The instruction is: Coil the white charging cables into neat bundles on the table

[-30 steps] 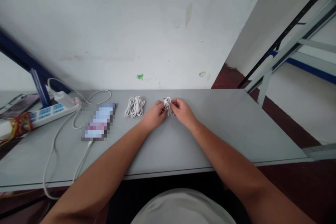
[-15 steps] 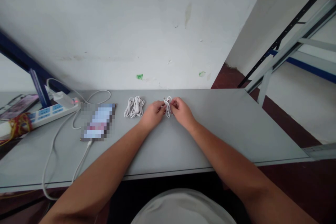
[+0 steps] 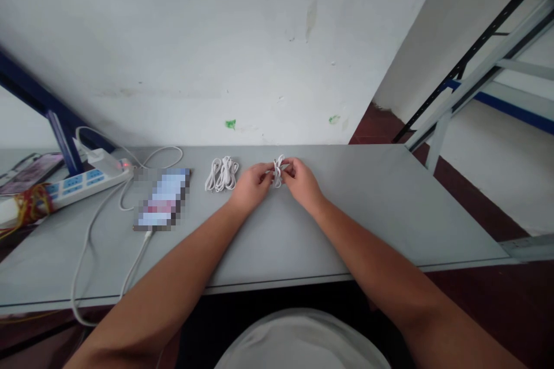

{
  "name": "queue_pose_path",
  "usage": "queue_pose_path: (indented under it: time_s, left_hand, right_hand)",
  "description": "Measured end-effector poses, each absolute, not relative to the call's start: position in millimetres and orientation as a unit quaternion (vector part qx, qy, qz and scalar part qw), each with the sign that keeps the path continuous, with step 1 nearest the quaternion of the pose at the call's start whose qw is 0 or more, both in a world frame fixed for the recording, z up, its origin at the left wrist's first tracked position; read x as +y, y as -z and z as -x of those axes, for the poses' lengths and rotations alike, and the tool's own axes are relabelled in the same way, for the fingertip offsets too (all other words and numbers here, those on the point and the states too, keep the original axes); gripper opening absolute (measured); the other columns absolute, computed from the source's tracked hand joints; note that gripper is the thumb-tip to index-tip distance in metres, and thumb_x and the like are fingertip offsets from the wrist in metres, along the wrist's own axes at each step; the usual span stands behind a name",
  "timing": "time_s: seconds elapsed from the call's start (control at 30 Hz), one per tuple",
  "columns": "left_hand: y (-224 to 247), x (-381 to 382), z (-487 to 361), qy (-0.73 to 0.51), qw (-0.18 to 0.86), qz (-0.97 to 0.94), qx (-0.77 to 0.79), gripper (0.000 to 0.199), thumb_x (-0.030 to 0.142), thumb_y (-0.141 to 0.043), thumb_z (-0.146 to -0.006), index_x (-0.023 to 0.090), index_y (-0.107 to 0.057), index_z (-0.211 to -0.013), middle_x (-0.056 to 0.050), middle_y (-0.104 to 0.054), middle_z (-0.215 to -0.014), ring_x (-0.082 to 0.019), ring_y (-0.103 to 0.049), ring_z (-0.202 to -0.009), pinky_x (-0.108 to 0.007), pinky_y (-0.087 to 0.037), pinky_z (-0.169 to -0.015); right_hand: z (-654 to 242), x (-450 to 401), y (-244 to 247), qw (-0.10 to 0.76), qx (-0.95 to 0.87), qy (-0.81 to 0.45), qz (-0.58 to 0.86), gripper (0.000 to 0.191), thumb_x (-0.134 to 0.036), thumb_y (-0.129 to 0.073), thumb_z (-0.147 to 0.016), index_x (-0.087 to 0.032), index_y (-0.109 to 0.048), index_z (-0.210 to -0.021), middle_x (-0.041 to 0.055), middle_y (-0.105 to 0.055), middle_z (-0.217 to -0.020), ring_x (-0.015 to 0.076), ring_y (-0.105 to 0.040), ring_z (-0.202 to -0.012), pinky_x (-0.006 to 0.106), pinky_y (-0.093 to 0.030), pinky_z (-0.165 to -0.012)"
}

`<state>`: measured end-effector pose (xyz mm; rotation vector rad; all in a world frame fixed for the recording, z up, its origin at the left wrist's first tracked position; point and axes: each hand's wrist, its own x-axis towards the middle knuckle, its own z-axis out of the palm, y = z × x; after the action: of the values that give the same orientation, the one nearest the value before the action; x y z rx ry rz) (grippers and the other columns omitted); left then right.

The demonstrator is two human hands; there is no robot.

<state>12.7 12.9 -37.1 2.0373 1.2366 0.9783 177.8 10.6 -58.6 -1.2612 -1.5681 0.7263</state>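
1. White cable bundle (image 3: 277, 173), and here it is, pinched up between both hands just above the grey worktop (image 3: 355, 225), near the far edge.
2. On the handling, this looks light and soft: limp, slippery loops that could easily slide or spring apart. The best hold looks to be the gathered middle, not the loose loop ends.
3. The look: thin, glossy white cord doubled into narrow loops, with the middle hidden behind the fingers.
4. The left hand (image 3: 253, 184) comes in from the left, its grip closed on the bundle.
5. The right hand (image 3: 303, 180) curls in from the other side, also clenched on the same bundle, knuckles nearly meeting the left.
6. Just left of the hands, a second white cable coil (image 3: 222, 174) lies on the worktop, untouched.
7. Further left, a pixelated phone (image 3: 162, 199) trails a white lead, beside a blue-and-white power strip (image 3: 73, 191) with a white charger (image 3: 101, 161) plugged in.
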Motion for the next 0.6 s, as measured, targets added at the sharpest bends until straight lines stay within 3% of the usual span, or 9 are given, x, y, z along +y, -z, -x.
queue_pose_path:
  time_s: [0.1, 0.23, 0.6]
  left_hand:
    - [40, 14, -13, -0.368, 0.331, -0.721, 0.486, 0.025, 0.034, -0.052, -0.088, 0.021, -0.065, -0.105, -0.004, -0.072, -0.096, -0.017, -0.069, -0.080, -0.029, -0.054, -0.074]
    - [39, 13, -13, -0.365, 0.321, -0.708, 0.512, 0.021, 0.037, -0.058, -0.084, 0.021, -0.062, -0.098, -0.003, -0.072, -0.096, -0.016, -0.069, -0.077, -0.028, -0.052, -0.069]
    - [31, 10, -12, -0.348, 0.295, -0.736, 0.500, 0.017, 0.033, -0.056, -0.085, 0.020, -0.061, -0.095, -0.002, -0.071, -0.084, -0.016, -0.066, -0.074, -0.028, -0.051, -0.068]
  right_hand:
    - [-177, 10, 58, 0.481, -0.643, -0.318, 0.504, 0.020, -0.030, -0.059, -0.086, -0.022, -0.060, -0.104, 0.0021, -0.068, -0.085, 0.0158, -0.065, -0.075, 0.030, -0.051, -0.071]
    - [-176, 6, 53, 0.488, -0.638, -0.318, 0.504, 0.016, -0.030, -0.061, -0.085, -0.021, -0.061, -0.099, 0.0045, -0.071, -0.094, 0.0167, -0.067, -0.083, 0.031, -0.051, -0.076]
    - [-177, 3, 45, 0.470, -0.670, -0.280, 0.502, 0.010, -0.026, -0.060, -0.083, -0.021, -0.064, -0.091, 0.0021, -0.070, -0.087, 0.0147, -0.063, -0.075, 0.029, -0.049, -0.073]
